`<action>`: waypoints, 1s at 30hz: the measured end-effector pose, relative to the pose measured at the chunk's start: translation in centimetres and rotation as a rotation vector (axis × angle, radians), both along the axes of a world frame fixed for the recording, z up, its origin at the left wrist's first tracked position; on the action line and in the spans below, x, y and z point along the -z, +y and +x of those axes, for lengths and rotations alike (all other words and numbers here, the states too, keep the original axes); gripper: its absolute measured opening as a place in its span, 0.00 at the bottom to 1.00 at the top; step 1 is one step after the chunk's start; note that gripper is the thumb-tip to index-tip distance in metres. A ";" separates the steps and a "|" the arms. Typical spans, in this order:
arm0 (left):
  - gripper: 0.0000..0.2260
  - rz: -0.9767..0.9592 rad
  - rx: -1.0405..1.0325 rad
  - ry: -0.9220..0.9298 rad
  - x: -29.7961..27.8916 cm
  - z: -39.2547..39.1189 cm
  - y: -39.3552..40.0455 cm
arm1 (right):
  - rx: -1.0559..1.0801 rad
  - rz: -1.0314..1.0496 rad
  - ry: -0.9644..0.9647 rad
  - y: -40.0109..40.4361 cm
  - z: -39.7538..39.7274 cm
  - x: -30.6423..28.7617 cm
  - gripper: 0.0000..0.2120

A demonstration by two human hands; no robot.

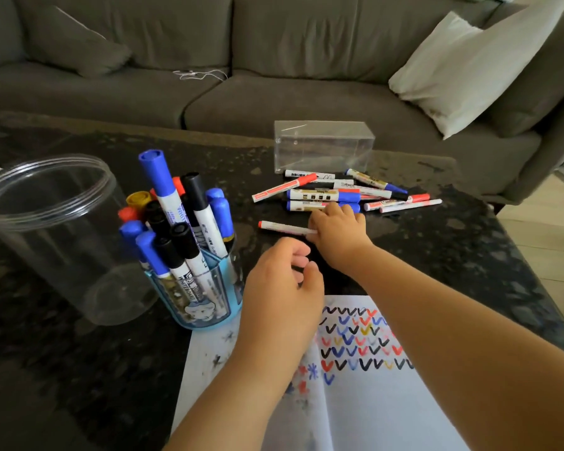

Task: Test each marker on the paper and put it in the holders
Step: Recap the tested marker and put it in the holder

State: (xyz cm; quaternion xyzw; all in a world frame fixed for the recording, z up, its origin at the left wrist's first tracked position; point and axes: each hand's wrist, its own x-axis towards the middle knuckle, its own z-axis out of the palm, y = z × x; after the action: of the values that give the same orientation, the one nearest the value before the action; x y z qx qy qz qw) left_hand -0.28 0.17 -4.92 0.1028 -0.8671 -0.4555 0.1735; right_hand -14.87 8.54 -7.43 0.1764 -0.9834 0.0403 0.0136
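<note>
Over the dark stone table (79,369), I see both of my bare arms reaching forward from the bottom edge. My right hand (337,234) is stretched farthest out, palm down, with its fingers closed on the near end of a red-capped marker (282,227) that lies flat on the table, cap pointing left. My left hand (282,288) hovers just behind it, above the top edge of the paper (372,411); its fingers and thumb are loosely curled and grasp nothing. The paper lies under my forearms and carries rows of small V-shaped test marks in black, blue, red and yellow. Just beyond my right hand is a loose pile of markers (345,192), red, blue and black. Behind the pile stands a clear rectangular box (323,146). To my left, a blue holder (199,294) is packed with upright markers, and beside it stands a tall clear round jar (52,236). A grey sofa (274,60) with a pale cushion fills the background.
</note>
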 end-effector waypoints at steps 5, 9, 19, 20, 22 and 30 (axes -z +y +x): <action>0.07 0.062 0.034 0.047 -1.2 1.7 -0.3 | 0.142 -0.450 -0.120 4.4 7.5 -4.6 0.07; 0.07 0.104 0.052 0.108 -2.4 3.8 0.0 | 0.287 -0.830 -0.047 8.1 14.7 -6.8 0.04; 0.09 0.417 0.356 -0.227 -2.1 6.8 2.2 | 0.222 -1.402 -0.560 6.6 23.1 -5.4 0.13; 0.12 0.516 0.377 -0.264 -2.1 6.9 2.4 | 0.237 -1.455 -0.608 6.3 23.2 -5.2 0.14; 0.13 0.712 0.437 -0.304 -2.4 7.2 2.5 | 0.243 -1.622 -0.772 5.8 23.2 -5.3 0.16; 0.12 1.167 0.557 -0.341 -3.4 7.6 2.5 | 0.229 -1.975 -1.214 6.0 23.5 -6.4 0.19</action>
State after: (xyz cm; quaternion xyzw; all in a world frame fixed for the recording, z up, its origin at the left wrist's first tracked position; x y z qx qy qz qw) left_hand 7.30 2.70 -1.48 0.0223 -0.4879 -0.8551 -0.1741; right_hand 8.60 14.52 -1.05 -0.0490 -0.3794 0.8650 -0.3246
